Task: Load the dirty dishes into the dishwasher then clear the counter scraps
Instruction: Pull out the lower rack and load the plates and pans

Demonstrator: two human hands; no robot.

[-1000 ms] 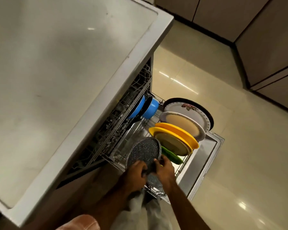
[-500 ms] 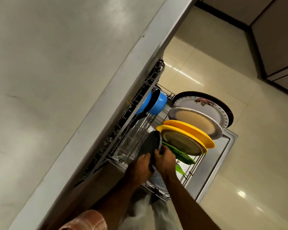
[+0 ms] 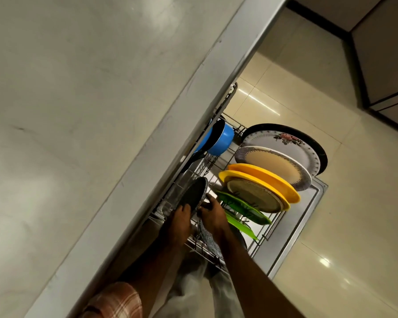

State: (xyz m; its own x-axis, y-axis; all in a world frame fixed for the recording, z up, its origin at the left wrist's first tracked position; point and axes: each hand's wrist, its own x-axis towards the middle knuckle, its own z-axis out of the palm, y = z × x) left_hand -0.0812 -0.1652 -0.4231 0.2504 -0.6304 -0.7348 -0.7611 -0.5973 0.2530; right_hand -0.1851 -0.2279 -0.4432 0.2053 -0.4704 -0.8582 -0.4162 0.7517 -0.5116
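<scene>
Two grips meet on one dark speckled plate (image 3: 193, 195). The left grip (image 3: 182, 216) curls its fingers over the plate's lower face, and the right grip (image 3: 210, 213) pinches the rim just beside it. The plate stands on edge, tilted, in the dishwasher rack (image 3: 213, 167), rising just beyond both grips. Below the right grip, between the forearms, a second speckled plate (image 3: 207, 239) sits in the rack. To the right of the right grip stand green plates (image 3: 241, 206), with yellow plates (image 3: 262, 180) past them. Well beyond the grips a blue pan (image 3: 221, 141) lies under the edge of the surface (image 3: 78, 111).
</scene>
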